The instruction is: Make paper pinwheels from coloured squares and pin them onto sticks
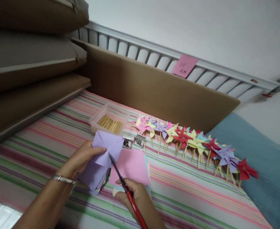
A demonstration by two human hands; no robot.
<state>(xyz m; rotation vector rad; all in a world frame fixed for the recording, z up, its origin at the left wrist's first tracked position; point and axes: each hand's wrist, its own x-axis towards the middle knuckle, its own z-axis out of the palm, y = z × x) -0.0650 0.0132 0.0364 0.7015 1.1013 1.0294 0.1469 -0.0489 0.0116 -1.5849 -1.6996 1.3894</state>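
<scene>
My left hand (87, 156) pinches a square of lilac paper (110, 144) along its left side, thumb on top. Slits run inward from its corners. My right hand (137, 197) grips a pair of scissors (130, 194) with red handles and dark blades. The blade tips touch the lilac sheet near its middle. Beneath my left hand lies a stack of cut paper with a lilac sheet on top (92, 176). Beside it, to the right, is a pile of paper squares topped by a pink sheet (131, 167).
A clear plastic box (94, 122) holds short wooden sticks (110, 124). Two small boxes of metal pins (138, 140) stand near it. A row of paper pinwheels (182, 136) stretches right. Behind rises a brown board (154, 86); stacked padded panels (35, 60) stand at left.
</scene>
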